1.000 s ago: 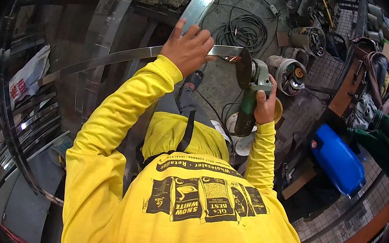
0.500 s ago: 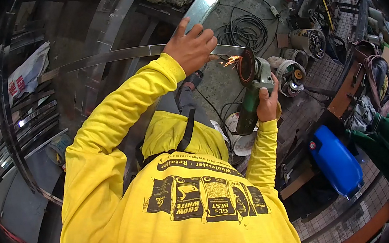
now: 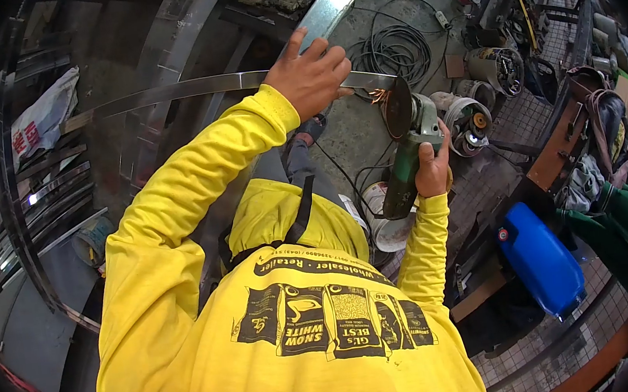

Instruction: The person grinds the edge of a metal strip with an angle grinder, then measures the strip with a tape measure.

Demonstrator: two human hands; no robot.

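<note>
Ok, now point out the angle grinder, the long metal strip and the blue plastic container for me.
Angle grinder (image 3: 404, 167): head view, on its green body.
Metal strip (image 3: 222, 85): head view, on its shiny face.
Blue plastic container (image 3: 541, 260): head view, middle of its side.

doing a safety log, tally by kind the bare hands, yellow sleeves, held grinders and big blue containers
Left hand and right hand, bare: 2
Left sleeve and right sleeve, yellow: 2
Held grinder: 1
Big blue container: 1
Total: 6

Grey concrete floor, gridded tiles at right — dim light leftward
</note>
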